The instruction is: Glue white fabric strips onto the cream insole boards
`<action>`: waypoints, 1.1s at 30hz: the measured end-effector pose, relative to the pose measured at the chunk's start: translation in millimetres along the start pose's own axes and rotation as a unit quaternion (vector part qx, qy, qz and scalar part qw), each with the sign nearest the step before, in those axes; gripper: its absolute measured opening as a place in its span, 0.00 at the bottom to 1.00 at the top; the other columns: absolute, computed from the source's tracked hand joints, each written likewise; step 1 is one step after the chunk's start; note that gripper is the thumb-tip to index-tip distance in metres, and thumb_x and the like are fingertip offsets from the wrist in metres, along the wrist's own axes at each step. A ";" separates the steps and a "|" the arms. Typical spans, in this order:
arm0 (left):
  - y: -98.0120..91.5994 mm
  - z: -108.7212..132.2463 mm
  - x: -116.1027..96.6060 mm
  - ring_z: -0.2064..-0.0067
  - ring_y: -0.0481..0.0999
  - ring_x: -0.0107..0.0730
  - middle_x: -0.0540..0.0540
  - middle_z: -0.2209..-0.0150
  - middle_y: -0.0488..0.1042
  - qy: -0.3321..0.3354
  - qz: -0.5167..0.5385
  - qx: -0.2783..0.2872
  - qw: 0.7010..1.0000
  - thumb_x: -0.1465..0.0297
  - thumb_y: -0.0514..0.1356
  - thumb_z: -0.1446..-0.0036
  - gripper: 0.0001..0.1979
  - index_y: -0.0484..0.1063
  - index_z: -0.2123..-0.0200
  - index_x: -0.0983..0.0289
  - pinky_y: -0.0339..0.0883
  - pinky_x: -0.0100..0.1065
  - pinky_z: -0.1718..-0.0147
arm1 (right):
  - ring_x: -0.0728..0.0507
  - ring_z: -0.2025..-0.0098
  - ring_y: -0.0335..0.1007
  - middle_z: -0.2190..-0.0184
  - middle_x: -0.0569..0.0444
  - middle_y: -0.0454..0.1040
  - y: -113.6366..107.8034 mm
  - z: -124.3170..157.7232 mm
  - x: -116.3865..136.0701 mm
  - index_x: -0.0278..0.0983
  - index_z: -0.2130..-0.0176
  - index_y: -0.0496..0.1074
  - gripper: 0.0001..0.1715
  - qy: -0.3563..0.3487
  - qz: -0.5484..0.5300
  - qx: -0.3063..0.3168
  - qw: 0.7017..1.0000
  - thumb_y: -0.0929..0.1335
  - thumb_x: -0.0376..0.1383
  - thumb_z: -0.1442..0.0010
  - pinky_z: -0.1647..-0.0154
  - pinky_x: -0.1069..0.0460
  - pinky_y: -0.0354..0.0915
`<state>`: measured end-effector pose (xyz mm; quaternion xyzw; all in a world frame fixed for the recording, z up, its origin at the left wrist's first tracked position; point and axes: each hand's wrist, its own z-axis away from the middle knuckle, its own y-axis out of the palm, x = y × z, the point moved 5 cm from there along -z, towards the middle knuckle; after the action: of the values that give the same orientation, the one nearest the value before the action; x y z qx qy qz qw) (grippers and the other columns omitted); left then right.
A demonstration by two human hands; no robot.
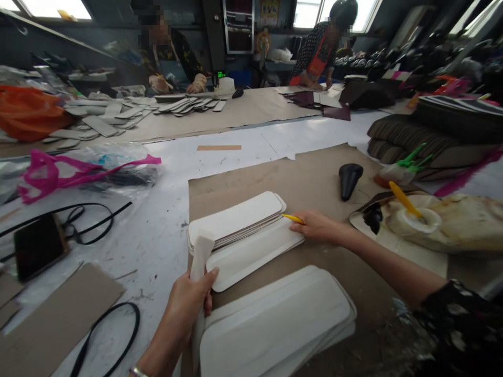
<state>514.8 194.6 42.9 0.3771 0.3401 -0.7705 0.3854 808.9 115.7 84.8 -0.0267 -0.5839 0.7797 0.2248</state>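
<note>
My left hand (190, 298) is closed round a narrow off-white strip (203, 248), its thumb at the left end of a white rounded panel (255, 256). That panel lies against the near side of a stack of similar white panels (236, 217). My right hand (316, 226) grips a slim yellow tool (294, 219), whose tip points left over the panels' right ends; its kind is unclear. Closer to me lies a second pile of larger off-white rounded panels (275, 319), partly under my left hand's strip.
A glue-stained pot (418, 220) with a yellow stick stands at right, near a black cone-shaped object (349, 180) and stacked dark pieces (416, 139). A phone (39, 246), black straps (106, 335) and pink plastic (78, 173) lie left. Two people work across the table.
</note>
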 end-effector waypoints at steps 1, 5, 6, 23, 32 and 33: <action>0.0 -0.5 0.9 0.88 0.57 0.23 0.46 0.92 0.61 -0.003 -0.006 0.000 1.000 0.57 0.60 0.58 0.17 0.59 0.81 0.62 0.51 0.27 0.86 | 0.43 0.64 0.68 0.66 0.49 0.74 1.5 -1.6 -0.7 0.36 0.65 0.70 0.13 0.006 0.000 -0.004 1.000 0.61 0.41 0.42 0.69 0.54 0.55; 1.7 0.5 0.1 0.88 0.57 0.24 0.46 0.93 0.60 -0.013 -0.025 -0.010 1.000 0.57 0.60 0.58 0.16 0.60 0.81 0.62 0.53 0.28 0.86 | 0.41 0.62 0.69 0.65 0.48 0.75 2.1 -4.8 -0.1 0.36 0.64 0.71 0.13 0.024 -0.002 -0.002 1.000 0.63 0.42 0.43 0.68 0.54 0.56; 2.2 1.5 -1.2 0.88 0.57 0.25 0.46 0.93 0.60 -0.011 -0.026 -0.014 0.999 0.56 0.60 0.59 0.17 0.60 0.81 0.62 0.53 0.28 0.86 | 0.41 0.62 0.70 0.65 0.48 0.75 1.4 -4.7 0.4 0.36 0.64 0.71 0.14 0.028 -0.002 0.001 1.000 0.63 0.42 0.44 0.68 0.54 0.56; 2.7 5.0 -7.1 0.87 0.58 0.28 0.49 0.93 0.61 -0.014 -0.062 -0.017 0.998 0.56 0.60 0.57 0.17 0.60 0.83 0.61 0.54 0.30 0.83 | 0.39 0.60 0.70 0.62 0.45 0.75 -2.9 -8.7 6.0 0.36 0.62 0.73 0.16 0.038 0.021 0.035 0.998 0.63 0.43 0.44 0.68 0.52 0.59; 4.4 9.5 -8.5 0.87 0.56 0.28 0.47 0.94 0.58 0.014 -0.067 -0.062 0.996 0.55 0.58 0.56 0.17 0.59 0.83 0.61 0.51 0.29 0.83 | 0.36 0.61 0.70 0.65 0.40 0.75 -15.3 -0.5 -15.6 0.32 0.62 0.72 0.18 0.079 0.028 -0.031 0.996 0.59 0.39 0.41 0.66 0.49 0.59; 4.5 8.8 -7.8 0.88 0.56 0.27 0.47 0.94 0.58 0.017 -0.063 -0.062 0.996 0.55 0.58 0.56 0.18 0.59 0.83 0.61 0.51 0.29 0.83 | 0.38 0.64 0.71 0.67 0.42 0.75 -14.2 -0.5 -17.4 0.32 0.64 0.72 0.18 0.076 0.019 -0.032 0.996 0.59 0.39 0.40 0.67 0.51 0.59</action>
<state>519.1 187.9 52.7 0.3430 0.4165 -0.7644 0.3529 829.2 112.6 93.8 -0.1042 -0.5893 0.7604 0.2523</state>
